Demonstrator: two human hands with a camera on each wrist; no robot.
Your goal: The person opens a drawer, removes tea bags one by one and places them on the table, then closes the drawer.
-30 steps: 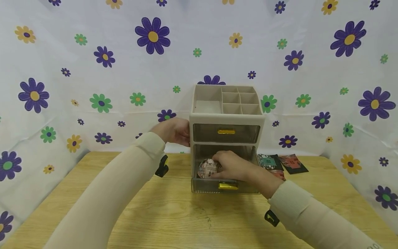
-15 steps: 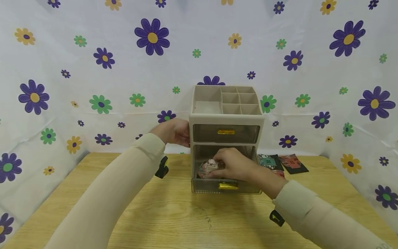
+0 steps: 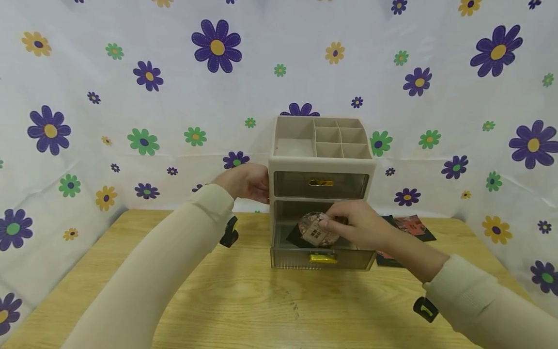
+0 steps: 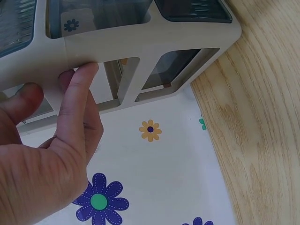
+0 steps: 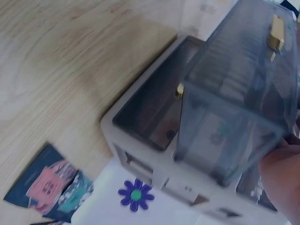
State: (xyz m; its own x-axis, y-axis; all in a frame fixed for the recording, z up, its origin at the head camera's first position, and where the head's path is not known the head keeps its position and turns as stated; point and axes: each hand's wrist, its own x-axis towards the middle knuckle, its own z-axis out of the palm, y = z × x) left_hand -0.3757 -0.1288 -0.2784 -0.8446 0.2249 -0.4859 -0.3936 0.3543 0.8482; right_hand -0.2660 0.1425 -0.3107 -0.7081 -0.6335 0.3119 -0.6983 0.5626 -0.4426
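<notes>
A cream desktop drawer organizer (image 3: 322, 166) stands on the table, its lower smoky clear drawer (image 3: 344, 260) pulled out and its upper drawer (image 3: 301, 185) pushed in. My left hand (image 3: 248, 182) grips the organizer's left side. In the left wrist view, thumb and fingers (image 4: 79, 101) curl around the frame beside a side opening. My right hand (image 3: 362, 224) pinches a dark flat packet with a floral print and pale label (image 3: 316, 231), held tilted over the open drawer. In the right wrist view, only part of this hand (image 5: 283, 173) shows; the packet is not clearly visible there.
Several similar dark packets with coloured labels (image 3: 410, 225) lie on the wooden table (image 3: 218, 300) right of the organizer. Compartments (image 3: 340, 138) divide the organizer's top. A flower-print cloth (image 3: 174, 97) hangs behind the table.
My right hand has moved right and slightly up, raising the packet from low in the drawer. Its dark lower part now shows. My left hand keeps its hold on the organizer.
</notes>
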